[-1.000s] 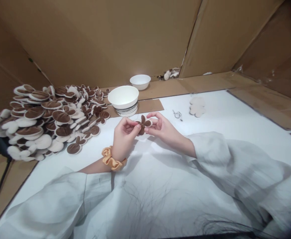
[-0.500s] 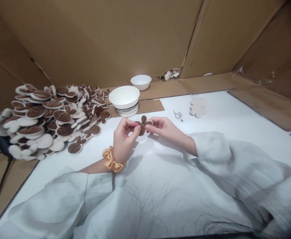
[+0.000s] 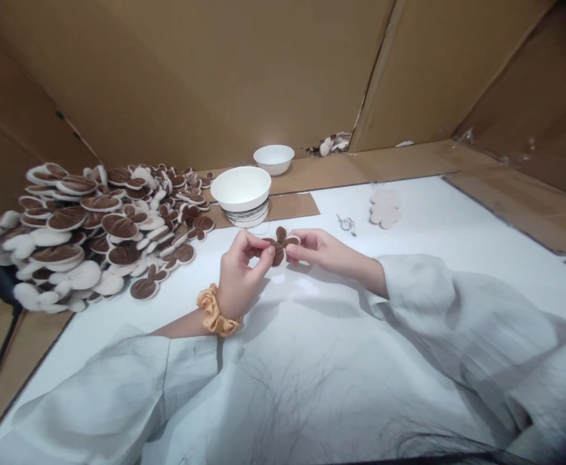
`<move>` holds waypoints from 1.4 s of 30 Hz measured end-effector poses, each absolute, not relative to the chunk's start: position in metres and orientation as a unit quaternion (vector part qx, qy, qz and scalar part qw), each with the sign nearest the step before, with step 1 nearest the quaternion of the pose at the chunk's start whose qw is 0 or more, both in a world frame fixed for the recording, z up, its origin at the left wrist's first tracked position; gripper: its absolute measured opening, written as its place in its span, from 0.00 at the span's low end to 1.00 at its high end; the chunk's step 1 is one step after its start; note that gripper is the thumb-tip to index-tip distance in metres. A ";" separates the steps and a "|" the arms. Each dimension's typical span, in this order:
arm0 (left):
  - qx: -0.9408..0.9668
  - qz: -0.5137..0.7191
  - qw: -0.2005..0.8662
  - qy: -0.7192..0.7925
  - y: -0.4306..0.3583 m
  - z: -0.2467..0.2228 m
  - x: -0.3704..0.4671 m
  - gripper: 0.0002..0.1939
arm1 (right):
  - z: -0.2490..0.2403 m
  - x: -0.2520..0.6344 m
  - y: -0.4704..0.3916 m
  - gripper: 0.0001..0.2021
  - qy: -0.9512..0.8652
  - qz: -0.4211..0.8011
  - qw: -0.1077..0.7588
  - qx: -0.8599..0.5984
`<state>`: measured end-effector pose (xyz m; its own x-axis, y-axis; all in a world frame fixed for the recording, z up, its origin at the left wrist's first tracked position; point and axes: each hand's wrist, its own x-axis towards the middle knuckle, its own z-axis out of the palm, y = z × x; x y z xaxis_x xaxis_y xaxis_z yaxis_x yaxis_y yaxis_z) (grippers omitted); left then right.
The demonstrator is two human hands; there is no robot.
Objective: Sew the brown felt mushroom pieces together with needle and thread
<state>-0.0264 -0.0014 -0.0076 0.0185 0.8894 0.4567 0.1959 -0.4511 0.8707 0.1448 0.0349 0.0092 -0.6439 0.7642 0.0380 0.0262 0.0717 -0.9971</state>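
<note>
Above the white table, a small brown plush piece with rounded lobes and a pale edge is held between both hands. My left hand, a yellow scrunchie around its wrist, pinches the left side between thumb and fingers. On the opposite side, the thumb and fingers of my right hand close on a lobe. Parts of the piece are hidden by the fingers. Just beyond the hands is a white bowl with dark thread wound around its lower part.
A big heap of brown-and-cream plush pieces fills the left. A smaller white bowl stands behind. To the right are a tangle of dark thread and a pale lobed piece. Cardboard walls enclose the table.
My right hand has shifted very slightly right on the lobe of the plush piece. The left hand keeps its pinch, and the view has moved a little.
</note>
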 end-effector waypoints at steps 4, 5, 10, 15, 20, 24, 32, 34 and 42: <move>0.641 0.552 0.326 0.422 -0.002 -0.008 -0.025 0.06 | 0.010 0.142 0.030 0.09 -0.651 0.617 0.316 -0.309; 0.636 0.551 0.338 0.421 -0.002 -0.008 -0.024 0.06 | 0.010 0.141 0.029 0.09 -0.649 0.618 0.321 -0.306; 0.601 0.555 0.409 0.404 -0.003 0.002 -0.022 0.08 | 0.010 0.139 0.025 0.10 -0.635 0.655 0.317 -0.260; 0.608 0.539 0.428 0.394 -0.007 0.005 -0.022 0.08 | 0.005 0.143 0.027 0.12 -0.580 0.740 0.285 -0.184; 0.659 0.511 0.373 0.407 -0.004 -0.005 -0.027 0.06 | 0.010 0.153 0.033 0.10 -0.632 0.704 0.232 -0.228; 0.691 0.489 0.358 0.394 0.001 -0.011 -0.030 0.04 | 0.014 0.155 0.035 0.14 -0.669 0.649 0.233 -0.276; 0.718 0.484 0.315 0.389 -0.001 -0.009 -0.029 0.05 | 0.011 0.148 0.031 0.09 -0.595 0.704 0.272 -0.275; 0.721 0.492 0.300 0.385 -0.001 -0.008 -0.029 0.07 | 0.010 0.148 0.031 0.09 -0.584 0.709 0.285 -0.272; 0.718 0.483 0.312 0.391 0.000 -0.006 -0.029 0.04 | 0.009 0.147 0.030 0.03 -0.579 0.709 0.276 -0.293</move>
